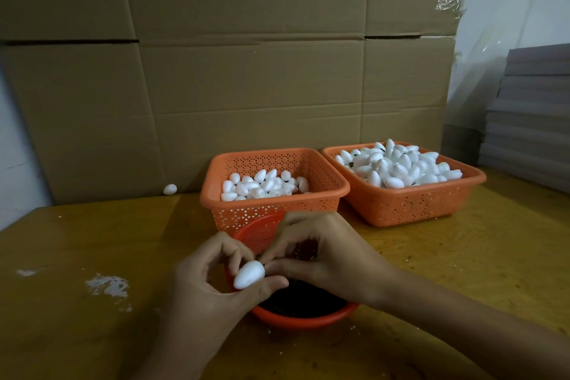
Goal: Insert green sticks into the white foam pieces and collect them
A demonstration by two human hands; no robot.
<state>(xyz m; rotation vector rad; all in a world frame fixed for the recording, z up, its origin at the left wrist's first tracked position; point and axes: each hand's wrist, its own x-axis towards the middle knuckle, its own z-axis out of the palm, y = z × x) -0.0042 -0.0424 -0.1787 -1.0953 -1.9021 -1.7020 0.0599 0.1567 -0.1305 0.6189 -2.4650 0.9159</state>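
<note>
Pinching a foam piece between thumb and curled fingers, the left hand holds it over a red bowl near the tabletop's front edge. The right hand closes thumb and forefinger on its narrow end; any stick between them is hidden.

The piece looks feather-light, smooth and easily dented, so it is probably best held lightly round its thick middle while the tip takes the stick. A hard squeeze could crush it, and an off-axis push could tear the side.

Behind the bowl, the left basket holds plain pieces and the right basket a fuller heap with green showing. One stray piece lies by the cardboard. No brand, label or writing can be read.
</note>
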